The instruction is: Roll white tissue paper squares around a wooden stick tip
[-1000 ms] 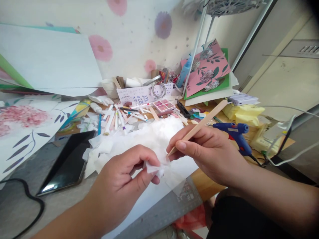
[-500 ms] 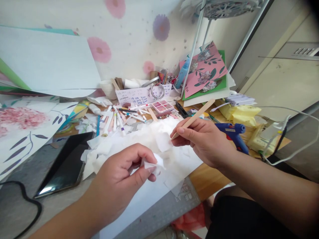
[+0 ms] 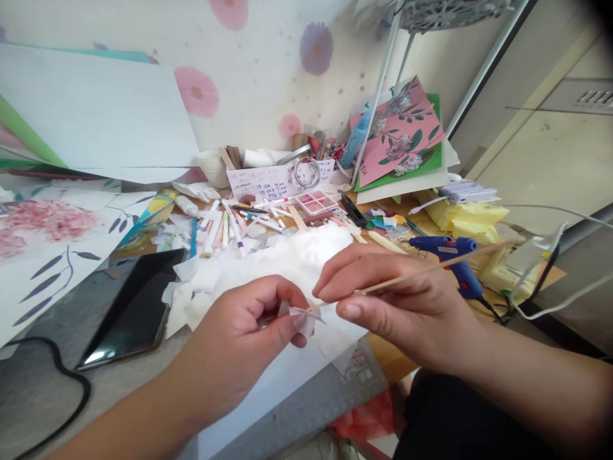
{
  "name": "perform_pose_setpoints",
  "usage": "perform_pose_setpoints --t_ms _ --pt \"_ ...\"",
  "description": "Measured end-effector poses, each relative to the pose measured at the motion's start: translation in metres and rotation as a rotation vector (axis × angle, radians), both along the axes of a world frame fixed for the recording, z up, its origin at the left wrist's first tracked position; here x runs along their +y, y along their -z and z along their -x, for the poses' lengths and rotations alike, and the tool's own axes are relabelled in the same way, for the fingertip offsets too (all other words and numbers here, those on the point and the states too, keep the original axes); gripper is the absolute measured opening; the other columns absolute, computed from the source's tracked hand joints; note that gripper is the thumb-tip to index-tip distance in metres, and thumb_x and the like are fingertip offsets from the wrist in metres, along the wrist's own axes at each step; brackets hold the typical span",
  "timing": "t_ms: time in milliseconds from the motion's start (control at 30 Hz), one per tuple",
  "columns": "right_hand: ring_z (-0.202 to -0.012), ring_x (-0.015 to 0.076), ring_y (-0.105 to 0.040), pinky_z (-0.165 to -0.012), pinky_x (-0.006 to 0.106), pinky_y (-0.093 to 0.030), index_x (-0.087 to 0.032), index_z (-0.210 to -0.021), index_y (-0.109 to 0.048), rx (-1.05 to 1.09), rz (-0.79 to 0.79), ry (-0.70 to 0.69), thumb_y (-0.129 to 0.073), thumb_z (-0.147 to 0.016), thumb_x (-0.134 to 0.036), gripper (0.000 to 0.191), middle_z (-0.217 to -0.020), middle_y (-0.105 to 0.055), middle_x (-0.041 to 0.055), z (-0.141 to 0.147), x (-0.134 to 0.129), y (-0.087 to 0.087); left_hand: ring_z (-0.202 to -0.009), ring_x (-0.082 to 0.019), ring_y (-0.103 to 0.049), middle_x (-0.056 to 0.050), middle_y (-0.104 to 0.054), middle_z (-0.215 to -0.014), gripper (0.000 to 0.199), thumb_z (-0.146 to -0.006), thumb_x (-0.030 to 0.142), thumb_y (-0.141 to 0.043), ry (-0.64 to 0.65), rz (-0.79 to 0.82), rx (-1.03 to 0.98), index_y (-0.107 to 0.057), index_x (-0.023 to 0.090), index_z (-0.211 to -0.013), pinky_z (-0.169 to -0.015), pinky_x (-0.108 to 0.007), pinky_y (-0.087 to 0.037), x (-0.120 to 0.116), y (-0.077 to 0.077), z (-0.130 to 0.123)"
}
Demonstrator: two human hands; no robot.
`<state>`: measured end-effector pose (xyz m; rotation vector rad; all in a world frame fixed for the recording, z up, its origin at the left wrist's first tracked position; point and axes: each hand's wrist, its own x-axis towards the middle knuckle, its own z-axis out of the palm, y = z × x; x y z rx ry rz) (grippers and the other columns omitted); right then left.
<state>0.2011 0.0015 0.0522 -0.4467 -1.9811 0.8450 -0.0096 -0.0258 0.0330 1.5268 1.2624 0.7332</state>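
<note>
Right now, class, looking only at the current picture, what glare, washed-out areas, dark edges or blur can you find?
Head view: bright glare on the near end of the dark-screened device; head view: the white fluffy pile looks washed out, with little detail; head view: soft blackness in the upper-right corner; head view: the wooden stick looks blurred toward its far end.

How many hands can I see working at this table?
2: the left hand near the middle, pinching a thin white piece; the right hand to its right, holding a wooden stick. No others show.
</note>
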Motion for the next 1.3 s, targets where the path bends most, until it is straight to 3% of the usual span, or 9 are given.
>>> perform_pose_setpoints --t_ms 233,467,567,667,867,1067,1167,1300 --pt "-0.088 0.0130 -0.069 -0.082 0.023 -0.055 -0.016 -0.092 -0.070 -0.017 -0.035 -0.033 -0.065 -0.088 -0.003 0.014 -0.082 -0.074 0.0026 0.006 -0.002 0.003 -0.065 -0.017 -0.062 0.003 -0.069 -0.066 0.013 -0.084 0.033 -0.063 0.009 0.004 -0.029 -0.067 0.023 -0.078 -0.061 -0.027 -0.045 0.001 -0.002 -0.002" --pt "-0.088 0.0149 -0.069 -0.081 0.023 -0.055 -0.011 -0.093 -0.070 -0.104 -0.166 -0.022 -0.065 -0.087 -0.003 0.011 -0.080 -0.074 0.0069 0.007 -0.003 0.000 -0.066 -0.015 -0.062 0.004 -0.069 -0.067 0.011 -0.085 0.031 -0.063 0.015 -0.022 -0.058 -0.065 0.023 -0.076 -0.062 -0.025 -0.047 0.001 -0.003 -0.002" --pt "-0.089 0.0146 -0.069 -0.084 0.023 -0.055 -0.011 -0.092 -0.070 -0.102 -0.183 0.008 -0.066 -0.087 -0.001 0.012 -0.080 -0.075 0.0065 0.007 -0.004 0.000 -0.066 -0.014 -0.065 0.006 -0.069 -0.067 0.002 -0.086 0.024 -0.062 -0.004 -0.032 -0.122 -0.060 0.025 -0.084 -0.063 -0.024 -0.048 -0.001 0.002 0.000" --pt "-0.088 0.0143 -0.070 -0.085 0.025 -0.055 -0.013 -0.090 -0.070 -0.087 -0.171 0.053 -0.066 -0.087 -0.003 0.011 -0.084 -0.076 0.0065 0.007 -0.003 0.002 -0.067 -0.013 -0.068 0.009 -0.069 -0.069 0.014 -0.088 0.020 -0.060 -0.016 -0.092 -0.206 -0.054 0.029 -0.096 -0.065 -0.023 -0.051 -0.003 0.008 0.002" --pt "-0.086 0.0176 -0.072 -0.077 0.029 -0.058 -0.017 -0.083 -0.071 -0.043 0.058 0.102 -0.068 -0.088 -0.013 0.007 -0.083 -0.074 0.0050 0.004 -0.001 0.003 -0.067 -0.013 -0.071 0.008 -0.069 -0.076 0.022 -0.087 0.014 -0.057 0.032 -0.356 -0.096 -0.057 0.032 -0.099 -0.063 -0.024 -0.053 -0.006 0.010 0.003" --pt "-0.077 0.0143 -0.071 -0.069 0.024 -0.059 -0.021 -0.085 -0.074 0.065 0.268 0.052 -0.069 -0.087 -0.014 0.008 -0.079 -0.073 0.0015 0.003 0.000 0.005 -0.065 -0.009 -0.072 0.010 -0.071 -0.082 0.032 -0.083 0.004 -0.054 0.086 -0.546 0.015 -0.061 0.032 -0.098 -0.064 -0.019 -0.053 -0.008 0.007 0.003" --pt "-0.072 0.0135 -0.070 -0.067 0.025 -0.060 -0.020 -0.083 -0.075 0.126 0.372 0.042 -0.070 -0.086 -0.016 0.007 -0.076 -0.072 0.0012 0.003 0.004 0.008 -0.062 -0.009 -0.071 0.009 -0.070 -0.075 0.025 -0.084 0.007 -0.053 0.060 -0.556 0.065 -0.063 0.028 -0.089 -0.064 -0.019 -0.052 -0.007 0.008 0.002" --pt "-0.067 0.0134 -0.068 -0.064 0.027 -0.060 -0.020 -0.078 -0.074 0.220 0.502 0.072 -0.074 -0.084 -0.022 0.006 -0.072 -0.072 0.0011 0.001 0.012 0.015 -0.060 -0.010 -0.070 0.007 -0.066 -0.070 0.016 -0.085 0.014 -0.054 -0.036 -0.432 0.031 -0.064 0.026 -0.083 -0.060 -0.020 -0.051 -0.007 0.006 -0.001"
